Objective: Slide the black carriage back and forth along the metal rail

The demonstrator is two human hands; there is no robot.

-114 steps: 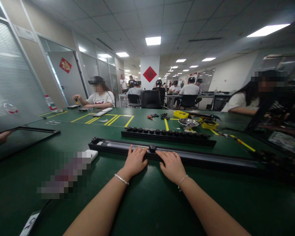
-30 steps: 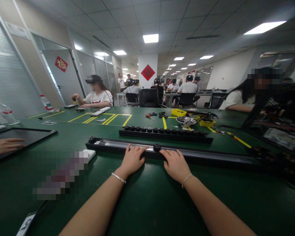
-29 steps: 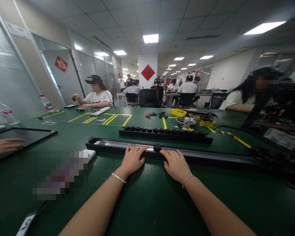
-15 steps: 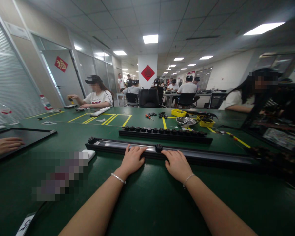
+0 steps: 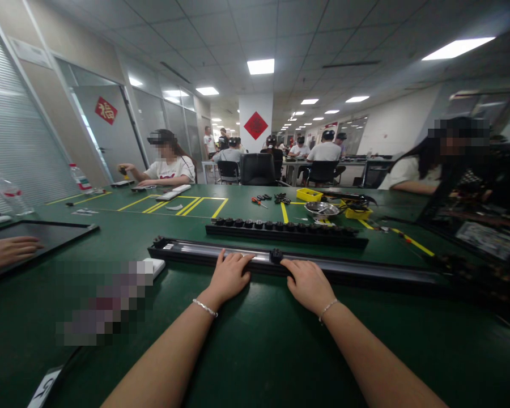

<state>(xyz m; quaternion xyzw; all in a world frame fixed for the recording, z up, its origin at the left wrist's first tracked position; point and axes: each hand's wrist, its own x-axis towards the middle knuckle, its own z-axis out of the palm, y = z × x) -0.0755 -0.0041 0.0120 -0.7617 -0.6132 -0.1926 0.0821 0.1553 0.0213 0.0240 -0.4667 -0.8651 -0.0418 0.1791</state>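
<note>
A long black channel rail (image 5: 374, 271) with a shiny inner strip lies across the green table in front of me. My left hand (image 5: 230, 276) rests on its near edge, fingers stretched over the bright strip. Fingers apart, my right hand (image 5: 309, 284) lies on the same edge further right, its index fingertip beside a small black module (image 5: 276, 255) seated in the channel. Whether that fingertip touches the module I cannot tell. At the rail's left end sits another black piece (image 5: 158, 242). Behind it stands a second black rail (image 5: 287, 234) carrying a row of several black modules.
Yellow trays (image 5: 309, 195), a metal bowl (image 5: 322, 210) and an orange-handled screwdriver (image 5: 260, 202) are further back. On the left, another person's hand (image 5: 11, 252) rests on a dark tray (image 5: 63, 229). A white power strip (image 5: 155, 266), partly pixelated, lies nearer me.
My right hand and the small module beside it have shifted very slightly right. My left hand stays in place on the rail.
</note>
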